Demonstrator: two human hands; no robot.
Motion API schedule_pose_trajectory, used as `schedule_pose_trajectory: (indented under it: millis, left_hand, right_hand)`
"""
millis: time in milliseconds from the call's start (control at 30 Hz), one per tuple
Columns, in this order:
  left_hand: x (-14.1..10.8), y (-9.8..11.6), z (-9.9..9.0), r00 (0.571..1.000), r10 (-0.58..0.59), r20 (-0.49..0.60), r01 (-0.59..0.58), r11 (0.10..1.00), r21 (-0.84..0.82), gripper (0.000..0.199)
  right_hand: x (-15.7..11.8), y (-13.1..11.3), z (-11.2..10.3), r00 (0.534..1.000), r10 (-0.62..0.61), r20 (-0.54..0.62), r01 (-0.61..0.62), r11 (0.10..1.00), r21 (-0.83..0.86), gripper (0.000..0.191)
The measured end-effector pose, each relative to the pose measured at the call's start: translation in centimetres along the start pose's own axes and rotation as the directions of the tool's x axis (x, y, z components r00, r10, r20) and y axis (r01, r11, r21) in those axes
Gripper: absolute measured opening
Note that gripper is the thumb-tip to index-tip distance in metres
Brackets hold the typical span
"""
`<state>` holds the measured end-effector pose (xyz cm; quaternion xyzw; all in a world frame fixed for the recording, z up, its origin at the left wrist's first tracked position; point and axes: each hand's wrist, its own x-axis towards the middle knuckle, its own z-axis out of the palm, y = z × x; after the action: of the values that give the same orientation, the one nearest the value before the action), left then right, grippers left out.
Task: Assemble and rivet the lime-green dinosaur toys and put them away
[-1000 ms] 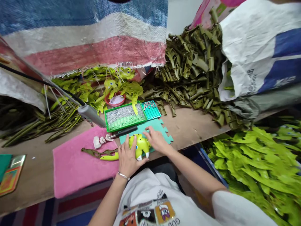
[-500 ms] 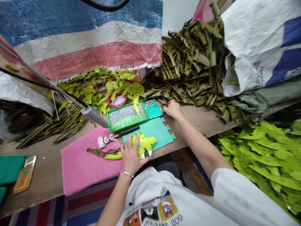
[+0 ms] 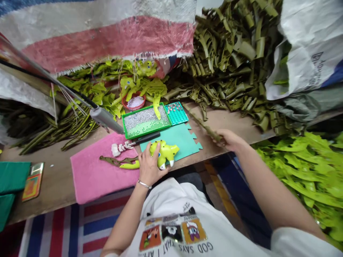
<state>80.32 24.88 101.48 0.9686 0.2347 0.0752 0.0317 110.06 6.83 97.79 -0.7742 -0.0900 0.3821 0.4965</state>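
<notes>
the left hand (image 3: 151,167) grips a lime toy dinosaur (image 3: 164,153) at the teal foam mat (image 3: 184,141); the right hand (image 3: 230,140) pinches a long olive strip (image 3: 203,125), pointing up-left toward the green tray (image 3: 147,131) of silver beads (image 3: 144,117).

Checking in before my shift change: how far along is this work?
Done: several lime-green figures with eyes lie behind the bead tray. In hand: the left hand grips another lime-green figure, and the right hand holds an olive-green strip. Left: a large heap of olive-green strips and a heap of lime-green cut pieces.
</notes>
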Motion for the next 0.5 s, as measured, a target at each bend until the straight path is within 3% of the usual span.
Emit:
schedule_pose_trajectory:
  millis: [100,167,233,367,500]
  left_hand:
    - [0.1,0.1,-0.4,1.0,0.003,-0.015,-0.003,0.999,-0.034,0.096]
    - [0.0,0.2,-0.7,0.999,0.006,-0.044,-0.008,0.999,-0.05,0.094]
    - [-0.2,0.2,-1.1,0.996,0.017,-0.082,-0.022,0.998,-0.065,0.091]
    - [-0.9,0.3,-1.7,0.985,0.033,-0.168,-0.045,0.997,-0.067,0.084]
    - [-1.7,0.2,-1.7,0.99,0.001,-0.142,-0.005,0.999,-0.033,0.082]
  right_hand:
    - [-3.0,2.1,-0.6,0.964,0.133,0.231,-0.188,0.953,0.236,0.02]
    - [-4.9,2.6,0.2,0.939,0.122,0.321,-0.23,0.918,0.323,0.021]
    - [-6.6,2.3,2.1,0.948,0.064,0.312,-0.191,0.897,0.398,0.028]
    - [-7.9,0.1,8.2,0.993,-0.064,0.104,-0.014,0.785,0.619,0.053]
    - [-7.6,-1.7,12.8,0.976,-0.101,0.191,-0.062,0.714,0.697,0.05]
